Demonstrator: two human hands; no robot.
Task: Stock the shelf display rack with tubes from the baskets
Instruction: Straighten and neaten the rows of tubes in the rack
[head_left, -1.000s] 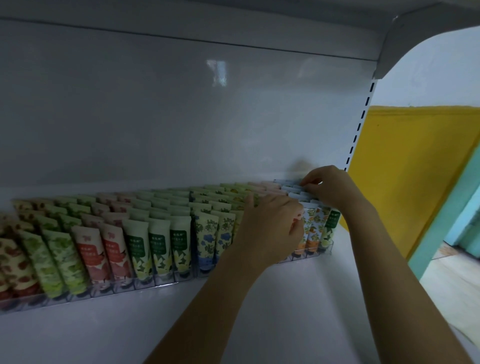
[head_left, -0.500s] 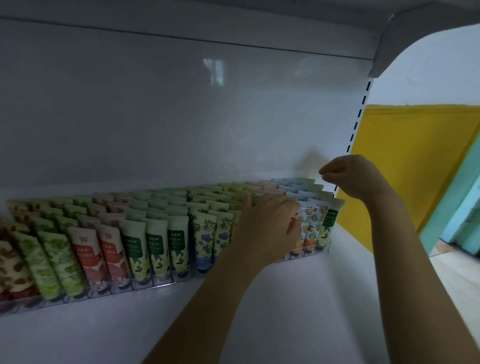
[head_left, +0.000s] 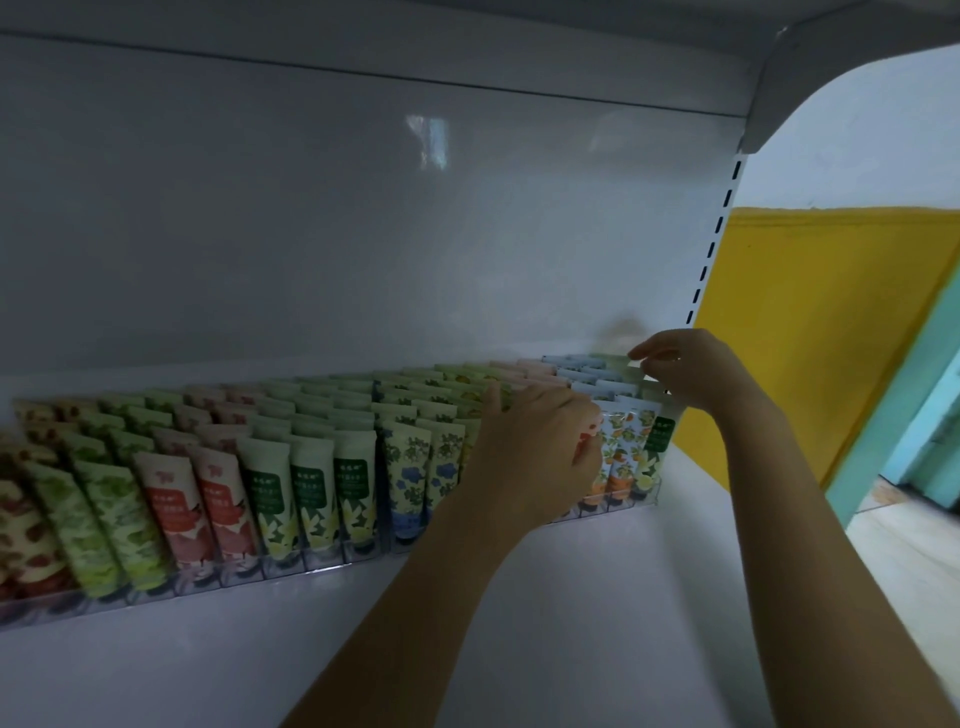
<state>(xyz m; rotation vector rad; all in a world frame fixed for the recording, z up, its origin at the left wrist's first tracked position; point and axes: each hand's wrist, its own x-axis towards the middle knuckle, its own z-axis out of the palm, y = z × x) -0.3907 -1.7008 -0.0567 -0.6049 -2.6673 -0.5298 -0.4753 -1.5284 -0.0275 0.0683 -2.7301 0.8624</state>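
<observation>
- The shelf (head_left: 571, 597) is a white board under a glossy back panel (head_left: 363, 234). It carries the display high up, so both forearms rise to it from below.
- The display rack (head_left: 322, 560) is a clear tray of narrow lanes. It runs along the rear half of the shelf, from the left edge of view to near the slotted upright (head_left: 712, 249). Its low front wall stops the leaning stock from sliding out and leaves the labels readable.
- The tubes (head_left: 311, 478) stand cap-down with their crimped ends up, leaning back in files. Matching prints sit in neighbouring lanes. Nearly every lane looks full, so I judge the stocking to be close to done. No basket is in view.
- The left hand (head_left: 540, 447) is at the front of the lanes just left of the orange-printed tubes (head_left: 621, 452), its fingers curled towards the tube faces. Its own back hides the fingertips, so I cannot tell whether it clasps a tube or only steadies the row. Bracing the front would keep the files from toppling.
- The right hand (head_left: 696, 369) is apart from the left, over the back of the rightmost lanes. Thumb and forefinger pinch the crimped top of a pale rear tube (head_left: 635, 364), likely to seat it upright in its file.
</observation>
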